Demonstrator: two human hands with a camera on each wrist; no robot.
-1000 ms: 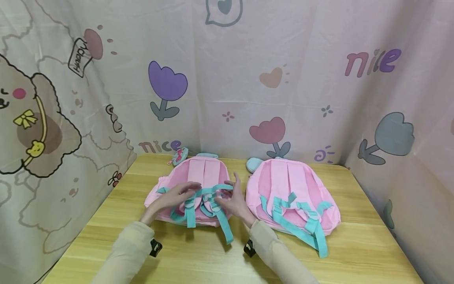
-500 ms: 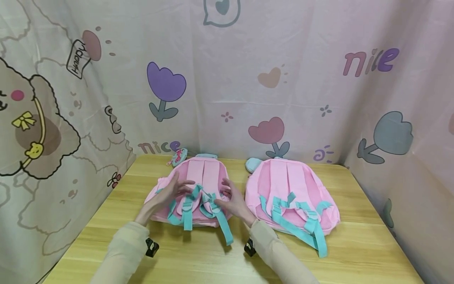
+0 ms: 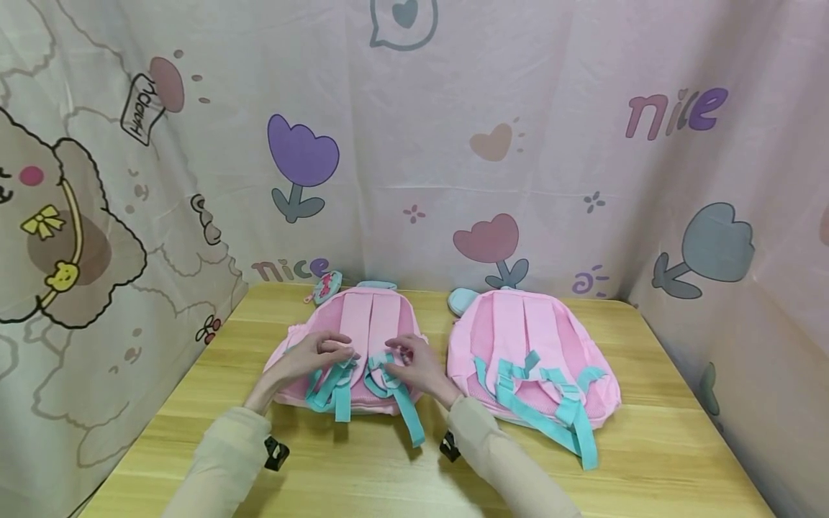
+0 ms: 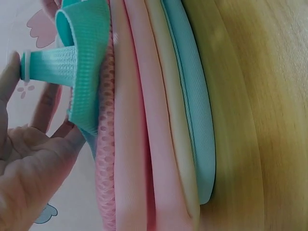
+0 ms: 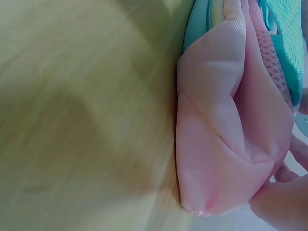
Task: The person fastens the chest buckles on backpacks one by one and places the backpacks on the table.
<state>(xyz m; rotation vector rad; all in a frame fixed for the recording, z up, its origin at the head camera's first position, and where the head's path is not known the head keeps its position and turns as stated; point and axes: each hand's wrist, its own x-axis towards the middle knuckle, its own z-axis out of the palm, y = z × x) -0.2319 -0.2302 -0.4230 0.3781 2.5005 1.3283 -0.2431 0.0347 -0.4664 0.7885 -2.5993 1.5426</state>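
A pink backpack (image 3: 370,313) with turquoise webbing straps (image 3: 343,396) lies with its padded shoulder straps facing up, left of centre. My left hand (image 3: 314,360) is over its left lower strap. In the left wrist view, a fingertip (image 4: 13,72) meets the white-trimmed end of a turquoise strap (image 4: 50,65); whether the hand pinches it is unclear. My right hand (image 3: 417,365) rests at the right strap, fingers bent near the buckle. In the right wrist view, only parts of its fingers (image 5: 298,149) show beside the bag's pink side; their grip is hidden.
A second pink backpack (image 3: 527,316) lies on the right of the wooden table (image 3: 363,475), its turquoise strap trailing frontward. Small round pouches, a patterned one (image 3: 327,286) and a pale blue one (image 3: 463,301), lie by the bags' tops. A printed curtain (image 3: 401,144) stands behind.
The turquoise strap stretched between my hands a second ago has dropped away. My left hand lifted off, then came down to the left strap; my right hand's fingers moved in to the left.
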